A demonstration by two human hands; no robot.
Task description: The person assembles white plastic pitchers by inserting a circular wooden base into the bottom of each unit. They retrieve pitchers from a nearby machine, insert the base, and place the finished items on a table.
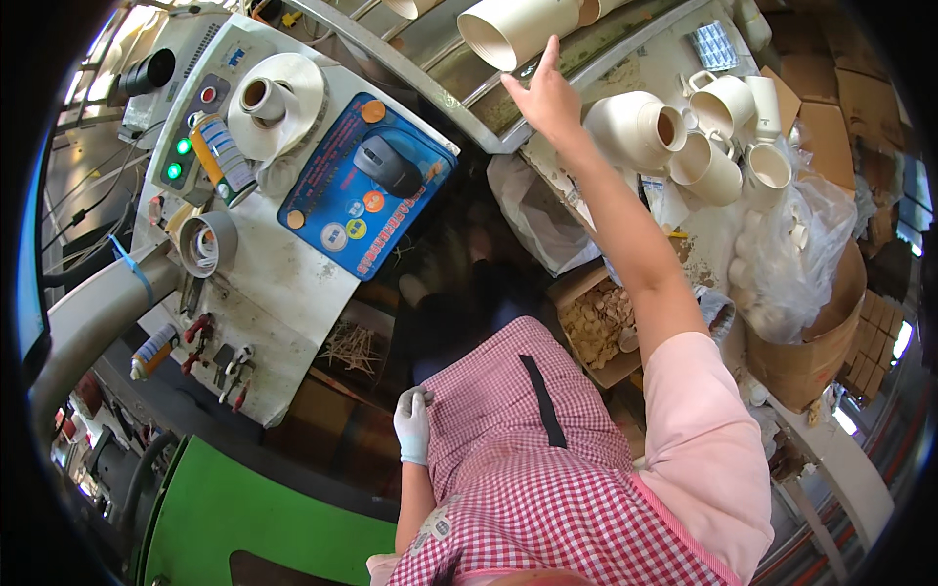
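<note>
Head view. The right hand (547,93) is bare and extended well forward, fingers spread and loosely straightened, fingertips just beside the open mouth of a large cream pipe fitting (516,29) lying on the metal conveyor channel (459,68). No grip is closed on it; whether a fingertip touches the rim cannot be told. The left hand (413,425) wears a white glove and rests low against the checked apron (528,469), fingers curled loosely, holding nothing visible.

To the right of the extended arm, a cluster of cream elbow fittings (718,122) lies on the bench above a clear plastic bag (796,254) set in a cardboard box (811,356). To the left, a control panel (191,132), a tape roll (283,103), and a computer mouse (388,164) on a blue mat (332,225).

Recommended handling, as a judgement: hook the fingers inside the fitting mouth and the thumb over the outer wall before drawing it back; a smooth round part is likely to roll if only pushed. Bring the gloved hand up in support
</note>
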